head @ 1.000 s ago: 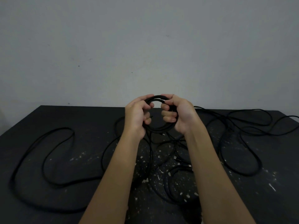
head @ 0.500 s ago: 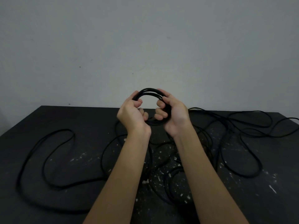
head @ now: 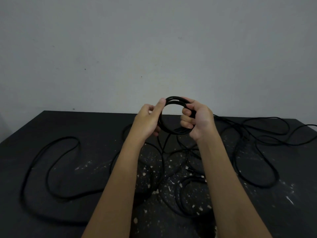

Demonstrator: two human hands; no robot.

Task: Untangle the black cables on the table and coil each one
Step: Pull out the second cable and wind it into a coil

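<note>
The black cable (head: 175, 99) was wound into a small round ring and was held up in the air over the far middle of the table (head: 85, 127). Its left side was pinched by the left hand (head: 147, 121). Its right side was gripped by the right hand (head: 199, 119), with the fingers curled through the ring. More cables were left on the table: a big loop (head: 51, 162) on the left and tangled loops (head: 267, 143) on the right. White specks (head: 149, 169) were scattered under the arms.
</note>
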